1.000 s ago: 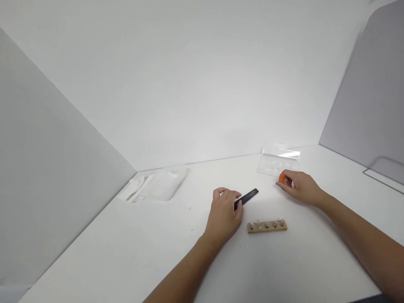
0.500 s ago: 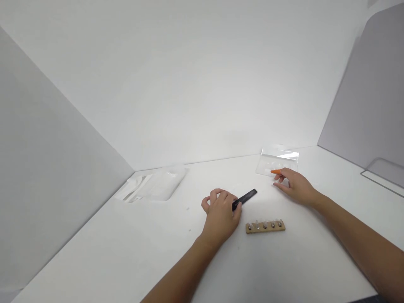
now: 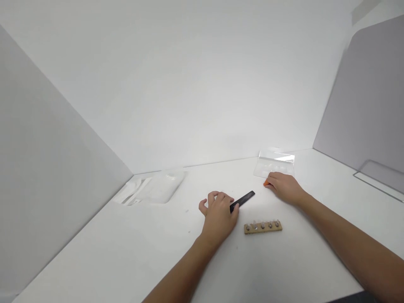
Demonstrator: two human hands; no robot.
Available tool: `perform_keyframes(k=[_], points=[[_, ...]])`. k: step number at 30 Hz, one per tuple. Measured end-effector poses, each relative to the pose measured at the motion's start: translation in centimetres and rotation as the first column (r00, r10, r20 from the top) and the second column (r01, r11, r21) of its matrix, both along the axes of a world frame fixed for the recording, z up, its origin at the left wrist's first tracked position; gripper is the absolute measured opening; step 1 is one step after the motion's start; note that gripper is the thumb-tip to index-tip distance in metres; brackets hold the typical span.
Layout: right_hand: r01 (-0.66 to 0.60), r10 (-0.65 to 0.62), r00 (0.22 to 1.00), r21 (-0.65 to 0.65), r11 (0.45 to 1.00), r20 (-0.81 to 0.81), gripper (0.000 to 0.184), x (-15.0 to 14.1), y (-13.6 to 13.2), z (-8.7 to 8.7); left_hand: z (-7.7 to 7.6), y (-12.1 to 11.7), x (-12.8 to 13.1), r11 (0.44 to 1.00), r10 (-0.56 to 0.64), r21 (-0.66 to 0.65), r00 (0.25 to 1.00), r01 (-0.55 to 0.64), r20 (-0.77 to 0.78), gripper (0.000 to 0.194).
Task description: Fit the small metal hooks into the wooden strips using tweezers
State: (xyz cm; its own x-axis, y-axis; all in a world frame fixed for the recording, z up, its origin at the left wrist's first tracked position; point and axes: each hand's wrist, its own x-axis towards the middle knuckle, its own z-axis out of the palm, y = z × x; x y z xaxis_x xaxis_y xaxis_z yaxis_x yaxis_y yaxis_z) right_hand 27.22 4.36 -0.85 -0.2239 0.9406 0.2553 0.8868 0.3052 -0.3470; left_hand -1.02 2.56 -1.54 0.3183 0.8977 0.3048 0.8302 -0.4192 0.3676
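Observation:
My left hand (image 3: 219,215) rests on the white table with its thumb and fingers about a flat black bar (image 3: 243,199). The bar's far end sticks out to the right; its near end is under the hand. Farther off to the right, my right hand (image 3: 285,186) is closed on a small orange piece (image 3: 266,182), of which only the tip shows. In front of both hands lies a narrow wooden strip (image 3: 272,229). Several small clear-tipped metal pieces stand upright in a row on it.
A clear plastic case (image 3: 267,167) lies just behind my right hand. Near the left wall are clear plastic packaging (image 3: 160,187) and white packets (image 3: 129,189). A thin wire frame (image 3: 378,185) stands by the right panel (image 3: 362,109). Small specks dot the white table (image 3: 126,261).
My right hand has moved left and nearer, lower toward the table, and its fingers have closed more over the orange piece. My left hand stays on the black bar. The view has shifted slightly.

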Motion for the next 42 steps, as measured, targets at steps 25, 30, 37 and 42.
perform_keyframes(k=[25, 30, 37, 42], points=[[-0.115, -0.116, 0.781, -0.325, 0.939, -0.613, 0.026, -1.9, -3.3, 2.0, 0.5, 0.1, 0.0, 0.998, -0.06, -0.028, 0.998, 0.06, 0.005, 0.007], [-0.112, -0.012, 0.86, -0.212, 0.971, -0.509, 0.018, -2.5, -3.8, 2.6, 0.9, 0.0, 0.0, 0.989, -0.146, 0.041, 0.979, 0.141, 0.14, 0.012], [-0.004, 0.075, 0.947, 0.222, 0.975, -0.313, 0.031, -4.1, -4.8, 2.5, 2.0, -2.0, 0.6, 0.982, -0.173, 0.125, 0.927, 0.139, 0.332, 0.014], [0.029, 0.057, 0.983, 0.454, 0.89, -0.174, 0.036, -5.3, -4.7, 1.8, 2.2, -2.9, 1.1, 0.975, -0.22, 0.121, 0.878, 0.186, 0.426, 0.016]])
